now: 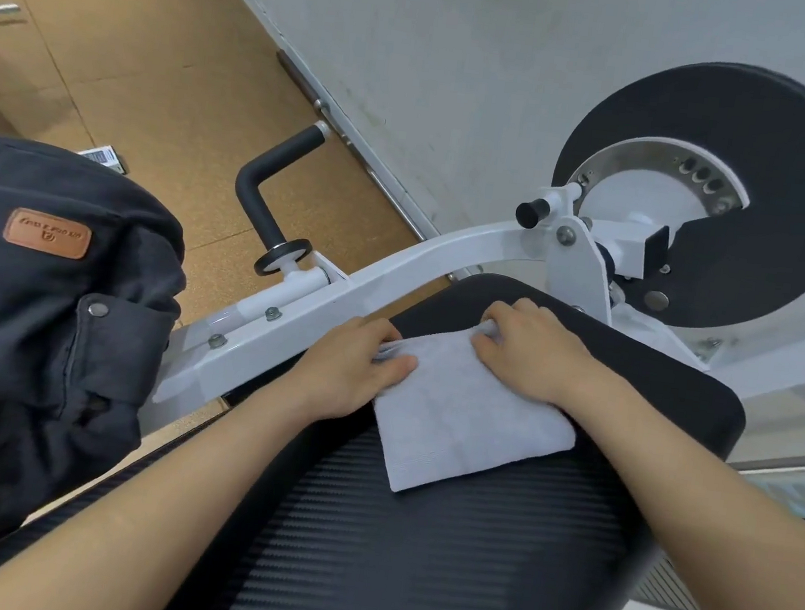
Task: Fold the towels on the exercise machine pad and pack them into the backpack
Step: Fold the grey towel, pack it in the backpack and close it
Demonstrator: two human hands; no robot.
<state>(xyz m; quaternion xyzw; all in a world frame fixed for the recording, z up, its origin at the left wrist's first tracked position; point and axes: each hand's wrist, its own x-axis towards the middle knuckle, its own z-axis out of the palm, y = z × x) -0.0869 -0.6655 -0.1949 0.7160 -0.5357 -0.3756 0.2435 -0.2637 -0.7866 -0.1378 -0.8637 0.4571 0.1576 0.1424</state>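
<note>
White towel (468, 412), folded to a rough square, lying flat on the black ribbed pad (412, 556) of an exercise machine. The left hand (348, 369) grips the towel's far left corner, thumb on top and fingers tucked under the layered edge. The right hand (530, 354) pinches the far right corner with curled fingers. A black backpack (38, 313) with a brown label stands to the left, beside the pad and apart from the towel. A white metal frame (394, 273), black handle (276, 165) and round black disc (754, 194) lie beyond the pad.
</note>
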